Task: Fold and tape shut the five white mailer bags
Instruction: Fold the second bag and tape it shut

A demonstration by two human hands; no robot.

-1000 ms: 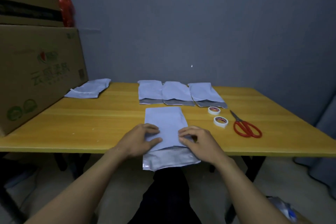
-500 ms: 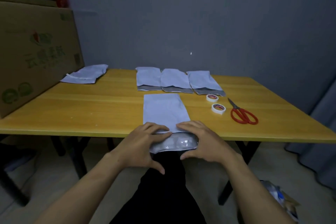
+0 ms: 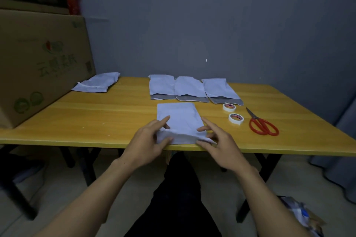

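A white mailer bag [image 3: 178,117] lies at the table's near edge, its grey flap folded up over its lower end. My left hand [image 3: 148,139] pinches the fold's left corner, thumb at the edge and index finger on top. My right hand [image 3: 216,140] pinches the right corner the same way. Three more mailer bags [image 3: 189,88] lie in a row behind it, grey flaps open toward me. A fifth mailer bag [image 3: 96,83] lies at the far left. Two tape rolls [image 3: 236,118] and red scissors [image 3: 263,126] sit to the right.
The yellow wooden table [image 3: 96,117] stands against a grey wall. Large cardboard boxes [image 3: 38,63] are stacked on its left end. A crumpled packet [image 3: 302,215] lies on the floor at the lower right. My legs are under the near edge.
The grey flap that hung over the table edge has been lifted and folded up onto the bag. Both hands moved from the flap's sides to the fold's corners.
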